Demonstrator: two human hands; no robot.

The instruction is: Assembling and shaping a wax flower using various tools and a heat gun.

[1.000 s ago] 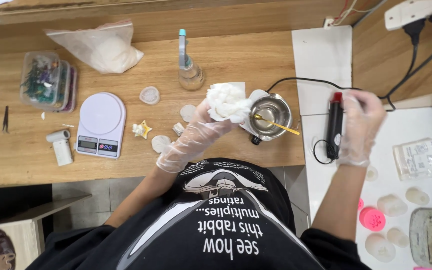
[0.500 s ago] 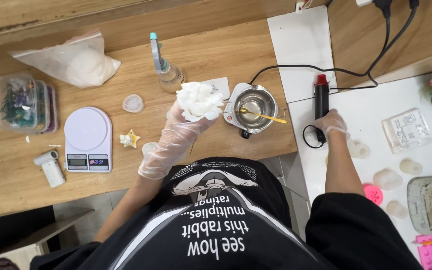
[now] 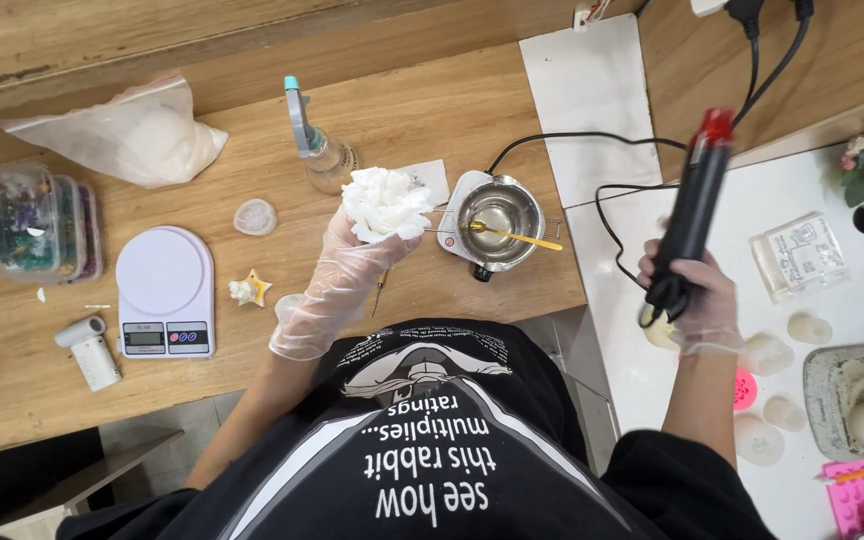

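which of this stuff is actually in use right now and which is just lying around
In use: white flower-shaped piece in the left hand; black heat tool in the right hand.

Lying about: metal pot, kitchen scale, plastic bag, star piece.

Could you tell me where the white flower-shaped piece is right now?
In the head view, the white flower-shaped piece is held up in the gloved left hand, just left of the small metal pot.
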